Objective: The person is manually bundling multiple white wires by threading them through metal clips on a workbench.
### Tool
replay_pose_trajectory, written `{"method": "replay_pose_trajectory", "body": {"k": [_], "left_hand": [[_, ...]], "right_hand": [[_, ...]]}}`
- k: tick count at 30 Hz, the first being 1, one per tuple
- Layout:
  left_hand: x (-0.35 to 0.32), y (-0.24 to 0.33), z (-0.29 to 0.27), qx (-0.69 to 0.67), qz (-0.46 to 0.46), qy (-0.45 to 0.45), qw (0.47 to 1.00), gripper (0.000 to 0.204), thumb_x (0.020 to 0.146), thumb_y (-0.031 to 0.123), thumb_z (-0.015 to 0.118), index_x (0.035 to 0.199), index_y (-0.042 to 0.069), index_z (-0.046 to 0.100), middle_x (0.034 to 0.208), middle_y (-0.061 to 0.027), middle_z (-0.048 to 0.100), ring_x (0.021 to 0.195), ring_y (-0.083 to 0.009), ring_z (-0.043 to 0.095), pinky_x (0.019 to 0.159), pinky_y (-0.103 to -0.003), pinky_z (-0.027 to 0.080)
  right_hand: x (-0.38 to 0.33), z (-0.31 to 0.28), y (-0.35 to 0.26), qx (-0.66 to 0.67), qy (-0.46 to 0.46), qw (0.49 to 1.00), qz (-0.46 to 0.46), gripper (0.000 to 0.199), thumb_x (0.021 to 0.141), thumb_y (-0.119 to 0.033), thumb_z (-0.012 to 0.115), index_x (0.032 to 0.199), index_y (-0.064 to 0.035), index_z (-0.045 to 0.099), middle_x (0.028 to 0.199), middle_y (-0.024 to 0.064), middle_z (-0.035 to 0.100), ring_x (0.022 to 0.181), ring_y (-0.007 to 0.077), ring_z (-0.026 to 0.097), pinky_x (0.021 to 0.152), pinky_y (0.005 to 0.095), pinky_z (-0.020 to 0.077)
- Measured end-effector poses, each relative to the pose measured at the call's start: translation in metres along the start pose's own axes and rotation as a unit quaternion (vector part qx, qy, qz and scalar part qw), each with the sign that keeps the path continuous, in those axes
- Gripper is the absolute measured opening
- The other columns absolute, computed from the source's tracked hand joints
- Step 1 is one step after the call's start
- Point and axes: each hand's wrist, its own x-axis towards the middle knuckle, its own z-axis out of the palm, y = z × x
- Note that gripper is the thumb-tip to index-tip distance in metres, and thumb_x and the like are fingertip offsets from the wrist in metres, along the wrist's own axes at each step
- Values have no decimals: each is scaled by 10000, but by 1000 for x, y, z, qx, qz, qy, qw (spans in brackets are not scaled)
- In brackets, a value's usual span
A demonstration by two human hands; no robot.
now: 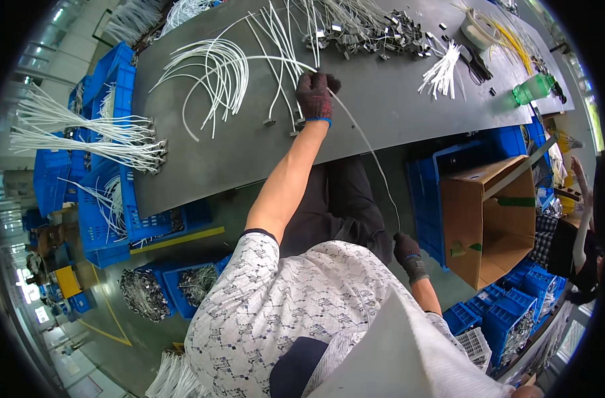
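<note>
My left hand (315, 97), in a dark knit glove, reaches out over the dark grey table (395, 113) and is closed on a thin white cable (371, 151). The cable runs from that hand off the table's near edge and down to my right hand (409, 255), also gloved, which grips its lower end beside my thigh. Just left of my left hand, several more white cables (213, 73) lie fanned out on the table, some with small metal ends near my wrist.
A pile of small metal clips (372, 33) and a bundle of short white ties (442, 71) lie farther back, with a green bottle (533, 87) at right. Blue crates (110, 199) with cable bundles stand left; an open cardboard box (491, 219) stands right. Another person's arm (581, 219) shows at the right rim.
</note>
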Motion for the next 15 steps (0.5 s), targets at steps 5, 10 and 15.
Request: {"method": "replay_pose_trajectory", "body": {"k": [5,10,15], "left_hand": [[11,1,-3,-58,28,69,996,132,983,96,588,906,-10,573,746,-128,674,596,-210,668,581,-376,603],[2,-1,-14,14,29,35,999,110,982,70,580,916,-16,564,760,-143,676,601,-241,684,602,-407,630],[-1,0,-23,-50,-29,50,997,123,979,98,588,920,-6,559,771,-126,668,602,-242,685,599,-421,628]], "right_hand": [[-13,6,9,-10,-16,1000,-1,237,904,-104,522,1067,-82,693,1029,220,692,983,425,664,833,505,532],[-15,-3,-14,10,-7,1000,17,247,915,-109,522,1103,-81,680,1069,230,678,992,439,656,833,510,529],[-22,7,-13,9,3,1000,8,229,908,-113,537,1087,-81,675,1047,229,679,979,439,656,828,517,528]]}}
